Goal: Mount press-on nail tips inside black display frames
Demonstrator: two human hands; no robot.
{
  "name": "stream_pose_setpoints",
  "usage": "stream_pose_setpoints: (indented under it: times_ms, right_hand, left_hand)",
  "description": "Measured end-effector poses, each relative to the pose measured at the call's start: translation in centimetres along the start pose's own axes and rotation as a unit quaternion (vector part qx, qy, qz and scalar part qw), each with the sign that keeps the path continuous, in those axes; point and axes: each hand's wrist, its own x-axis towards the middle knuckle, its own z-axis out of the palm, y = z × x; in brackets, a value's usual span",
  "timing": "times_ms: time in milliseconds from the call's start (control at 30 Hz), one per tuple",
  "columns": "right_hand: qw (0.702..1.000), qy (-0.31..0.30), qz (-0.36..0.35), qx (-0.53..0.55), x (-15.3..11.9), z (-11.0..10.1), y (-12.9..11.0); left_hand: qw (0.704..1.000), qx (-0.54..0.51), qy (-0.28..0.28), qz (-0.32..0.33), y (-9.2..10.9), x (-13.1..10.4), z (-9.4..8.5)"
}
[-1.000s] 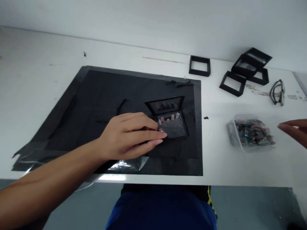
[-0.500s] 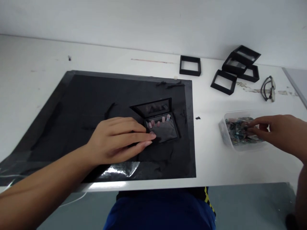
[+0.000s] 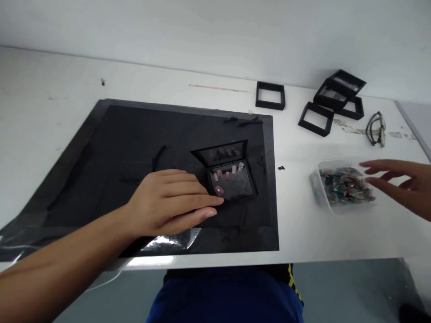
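A small black display case lies open on a black mat, its clear lid tilted up at the back. Several pink press-on nails sit in a row inside it, with one more lower left. My left hand rests flat on the mat, fingertips against the case's left edge. My right hand hovers with fingers spread just right of a clear plastic tub filled with colourful small pieces; I see nothing held in it.
Several empty black square frames lie at the back right of the white table. A pair of glasses lies beyond the tub. The table's front edge runs just below the mat.
My right hand reached into the tub half a second ago and has now pulled back to its right side with fingers apart. My left hand stayed at the case.
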Motion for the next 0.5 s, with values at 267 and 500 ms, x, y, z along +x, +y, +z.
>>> stream_pose_setpoints:
  times_ms: [267,500]
  right_hand:
    - [0.995,-0.064,0.018,-0.074,0.5,0.9,-4.3]
    - [0.995,-0.058,0.012,-0.078,0.6,1.0,-4.5]
  left_hand:
    - [1.0,0.012,-0.003,0.018,0.2,0.0,-0.2]
    - [0.999,0.034,0.007,0.03,0.2,0.7,-0.5]
